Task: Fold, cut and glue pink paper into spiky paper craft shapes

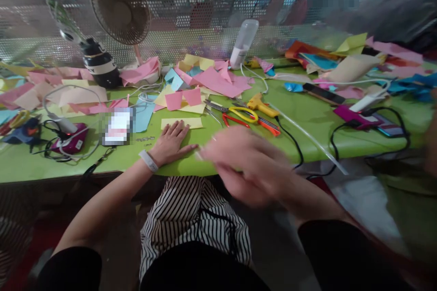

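Note:
My left hand [171, 142] lies flat on the green table, fingers spread, its fingertips resting on a pale yellow paper strip [194, 122]. A white band circles that wrist. My right hand [244, 159] is in the air over the table's front edge, smeared by motion. Its fingers look bent, but whether they hold anything cannot be made out. Beyond it lie yellow-handled pliers [244, 113], red-handled pliers [235, 121], a yellow glue gun [262, 105] and an orange-and-black cutter [269, 126]. Small metallic bits [145, 139] sit left of my left hand.
A lit phone [118, 126] and a purple power socket [73, 138] are at left. Coloured paper sheets [221, 79] pile along the back, near a fan [121, 7] and a black jar [99, 63]. A clear stick [307, 134] and cables cross the right side.

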The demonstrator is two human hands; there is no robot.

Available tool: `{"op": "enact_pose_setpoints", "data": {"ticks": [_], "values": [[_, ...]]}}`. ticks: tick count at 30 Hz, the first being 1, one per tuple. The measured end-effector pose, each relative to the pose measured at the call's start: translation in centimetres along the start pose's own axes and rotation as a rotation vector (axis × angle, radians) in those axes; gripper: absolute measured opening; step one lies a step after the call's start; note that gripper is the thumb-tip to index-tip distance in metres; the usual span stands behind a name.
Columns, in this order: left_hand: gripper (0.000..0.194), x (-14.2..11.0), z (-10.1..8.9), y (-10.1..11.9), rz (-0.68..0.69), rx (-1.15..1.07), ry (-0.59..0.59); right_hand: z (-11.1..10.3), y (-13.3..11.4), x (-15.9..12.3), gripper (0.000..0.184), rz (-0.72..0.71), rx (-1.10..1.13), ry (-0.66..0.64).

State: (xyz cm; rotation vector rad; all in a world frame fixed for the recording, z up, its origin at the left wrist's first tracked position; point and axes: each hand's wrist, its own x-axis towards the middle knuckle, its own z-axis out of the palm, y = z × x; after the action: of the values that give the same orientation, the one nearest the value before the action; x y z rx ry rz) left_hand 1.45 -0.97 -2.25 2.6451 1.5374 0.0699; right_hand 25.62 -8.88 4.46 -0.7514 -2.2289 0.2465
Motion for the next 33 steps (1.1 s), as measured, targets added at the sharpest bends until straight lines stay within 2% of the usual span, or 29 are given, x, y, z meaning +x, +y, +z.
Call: {"op": "enact_pose_setpoints", "data": {"ticks": [2, 4, 6, 8, 12, 22, 33], "values": [[0.080, -0.1, 0.1, 0.0, 0.006, 0.008, 0.015, 3.4, 3.1, 3.6, 0.044, -0.005, -0.014, -0.093], [0.080, -0.1, 0.1, 0.1, 0.004, 0.019, 0.006, 6.6, 6.3, 5.3, 0.049, 0.065, -0.118, -0.197], [0.080, -0.1, 0.0, 0.2, -0.001, 0.025, -0.017, 8.9, 8.9, 5.1, 0.057, 0.118, -0.214, -0.325], [0.080, -0.1, -0.1, 0.3, -0.007, 0.028, -0.032, 9.9, 10.3, 4.0, 0.063, 0.122, -0.249, -0.381], [0.082, -0.2, -0.2, 0.6, -0.020, 0.017, -0.043, 9.9, 10.8, 2.6, 0.070, 0.126, -0.260, -0.386], [0.082, -0.4, -0.2, 0.8, -0.054, -0.002, -0.003, 9.8, 10.4, 2.8, 0.080, 0.166, -0.256, -0.428], [0.082, -0.8, -0.5, 1.5, -0.101, 0.036, 0.000, 9.8, 10.5, 2.8, 0.072, 0.170, -0.242, -0.426]]}}
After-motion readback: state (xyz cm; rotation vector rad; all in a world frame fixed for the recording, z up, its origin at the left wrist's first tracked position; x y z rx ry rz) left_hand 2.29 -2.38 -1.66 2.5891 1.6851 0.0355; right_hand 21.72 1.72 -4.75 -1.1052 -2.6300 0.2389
